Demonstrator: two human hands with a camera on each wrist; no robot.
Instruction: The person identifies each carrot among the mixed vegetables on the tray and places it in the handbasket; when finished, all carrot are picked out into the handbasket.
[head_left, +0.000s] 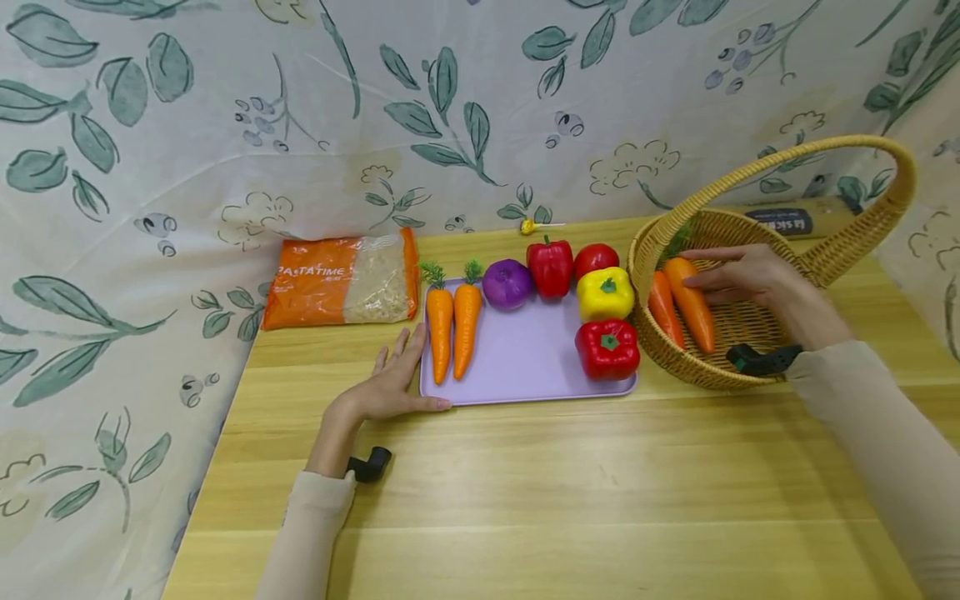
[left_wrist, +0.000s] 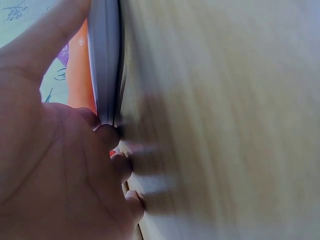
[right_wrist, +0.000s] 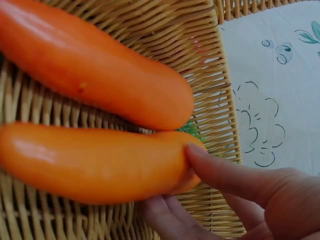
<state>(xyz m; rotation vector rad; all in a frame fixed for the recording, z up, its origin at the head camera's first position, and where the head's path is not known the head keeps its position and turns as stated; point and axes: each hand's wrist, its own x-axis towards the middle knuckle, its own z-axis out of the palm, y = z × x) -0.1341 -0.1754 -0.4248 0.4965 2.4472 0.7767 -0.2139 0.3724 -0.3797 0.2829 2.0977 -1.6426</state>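
Inside the wicker basket (head_left: 750, 325), my right hand (head_left: 757, 279) pinches an orange carrot (head_left: 690, 304) near its leafy end, thumb on one side and fingers on the other. A redder carrot (right_wrist: 100, 65) lies beside it in the basket. My left hand (head_left: 393, 379) rests at the left edge of the lilac tray (head_left: 517, 358), fingers spread and fairly straight, thumb along the near corner. On the tray's left side two carrots (head_left: 453, 333) lie side by side. A purple onion-like vegetable (head_left: 507, 284), red bell peppers (head_left: 607, 350) and a yellow bell pepper (head_left: 605, 293) sit along the far and right sides.
An orange pasta bag (head_left: 337, 279) lies left of the tray. Behind the peppers is a round red vegetable (head_left: 597, 258). The basket's tall handle (head_left: 795, 154) arches over it, with a labelled package (head_left: 806, 218) behind. A leaf-patterned cloth (head_left: 480, 108) hangs along the table's back.
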